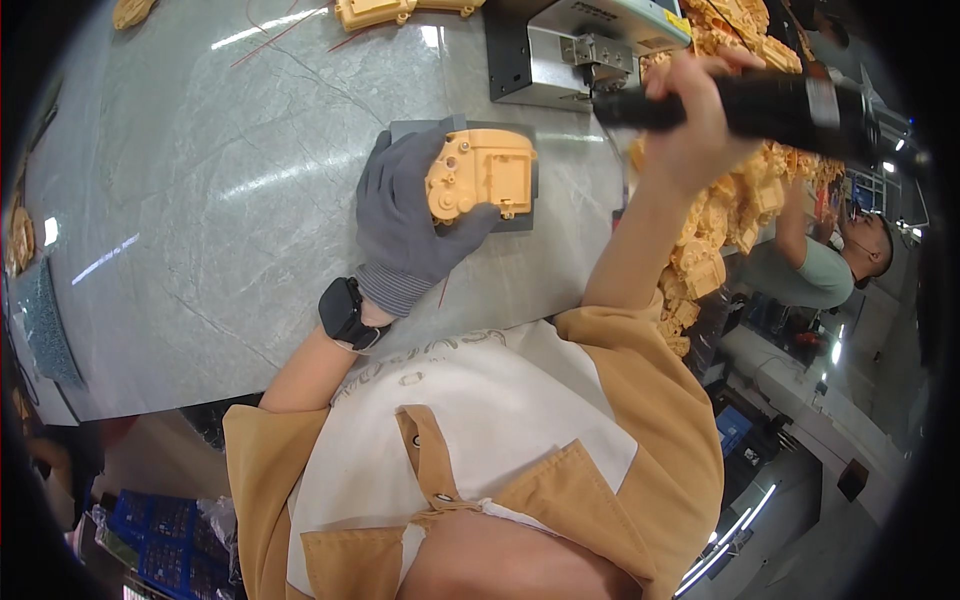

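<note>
My left hand (405, 200), in a grey knit glove, grips an orange plastic housing (470, 175) from its left side, thumb along the lower edge. The housing has a square recess and several round bosses. It lies on a dark grey pad (517, 224) on the table. Up to the right, my bare right hand (697, 115) is closed around a thick black electric screwdriver (770, 103), held nearly level. Its narrow end points left, close to the front of a metal screw feeder (560, 50). The screwdriver is slightly blurred, and its tip cannot be made out clearly.
A heap of orange housings (735, 205) lies right of the feeder. More orange parts (375, 10) sit at the far edge of the grey marble-patterned table (200, 250). A person (825, 255) is at the right. Blue crates (160, 535) stand below left.
</note>
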The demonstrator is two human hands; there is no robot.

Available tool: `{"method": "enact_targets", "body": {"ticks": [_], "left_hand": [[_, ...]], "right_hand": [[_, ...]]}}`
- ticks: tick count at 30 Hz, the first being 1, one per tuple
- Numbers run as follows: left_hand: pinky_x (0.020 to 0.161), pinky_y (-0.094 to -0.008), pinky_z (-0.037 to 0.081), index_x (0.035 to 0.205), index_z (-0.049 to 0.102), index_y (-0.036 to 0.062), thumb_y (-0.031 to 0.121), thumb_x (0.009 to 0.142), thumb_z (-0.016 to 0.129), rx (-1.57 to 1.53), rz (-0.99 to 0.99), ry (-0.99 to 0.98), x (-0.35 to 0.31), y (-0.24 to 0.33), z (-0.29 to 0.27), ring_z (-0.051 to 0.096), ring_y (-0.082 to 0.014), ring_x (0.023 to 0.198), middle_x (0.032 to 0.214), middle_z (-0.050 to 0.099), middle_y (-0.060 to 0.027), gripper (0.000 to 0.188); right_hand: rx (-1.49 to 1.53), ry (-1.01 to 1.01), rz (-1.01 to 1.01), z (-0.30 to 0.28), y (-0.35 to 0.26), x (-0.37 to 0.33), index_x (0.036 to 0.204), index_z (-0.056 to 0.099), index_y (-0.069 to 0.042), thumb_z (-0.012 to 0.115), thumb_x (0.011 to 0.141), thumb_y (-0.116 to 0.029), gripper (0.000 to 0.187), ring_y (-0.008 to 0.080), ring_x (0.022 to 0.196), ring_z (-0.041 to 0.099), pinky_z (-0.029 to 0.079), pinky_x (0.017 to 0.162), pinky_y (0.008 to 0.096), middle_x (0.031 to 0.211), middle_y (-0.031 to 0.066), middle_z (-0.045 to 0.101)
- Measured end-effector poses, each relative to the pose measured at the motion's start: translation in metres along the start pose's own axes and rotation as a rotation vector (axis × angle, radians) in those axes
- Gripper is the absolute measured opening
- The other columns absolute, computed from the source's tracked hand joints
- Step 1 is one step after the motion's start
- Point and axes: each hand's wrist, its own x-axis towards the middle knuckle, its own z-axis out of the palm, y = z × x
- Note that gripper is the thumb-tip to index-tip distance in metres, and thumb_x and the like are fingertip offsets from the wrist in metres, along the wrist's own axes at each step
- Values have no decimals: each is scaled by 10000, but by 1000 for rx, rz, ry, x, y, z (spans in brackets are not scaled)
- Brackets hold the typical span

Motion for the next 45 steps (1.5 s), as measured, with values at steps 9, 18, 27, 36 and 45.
{"method": "enact_targets", "body": {"ticks": [9,18,27,36,45], "left_hand": [[911,-448,404,1192,416,-1,247,704,719,-3,38,-38,2,0,-2,556,-349,940,1076,554,-185,626],[802,-409,449,1186,410,5,197,692,715,-62,17,-48,5,-3,0,556,-340,910,1073,540,-187,611],[885,-415,421,1153,483,37,345,654,733,-34,-1,5,1,-6,1,523,-279,976,1065,546,-124,637],[987,-462,340,1191,481,85,390,589,768,49,-3,25,1,-6,2,481,-273,1049,1108,515,-92,734],[994,-453,329,1208,468,98,343,575,786,35,-3,25,0,-11,5,486,-274,1058,1114,517,-89,749]], "right_hand": [[103,125,-103,-11,-26,-4,1084,374,30,572,698,93,438,180,451,497,466,499,331,589,120,540],[9,97,-119,2,4,21,958,439,15,558,646,141,356,197,482,517,476,524,344,603,116,522],[351,-272,12,14,-61,-50,1143,395,-42,518,698,47,470,191,494,480,434,543,363,609,67,476],[330,-654,33,33,-53,-70,1157,341,-40,474,740,43,446,203,506,485,430,558,379,650,90,470],[242,-514,130,44,-51,-84,1072,340,-45,582,728,74,437,185,504,507,462,539,332,623,85,511]]}}
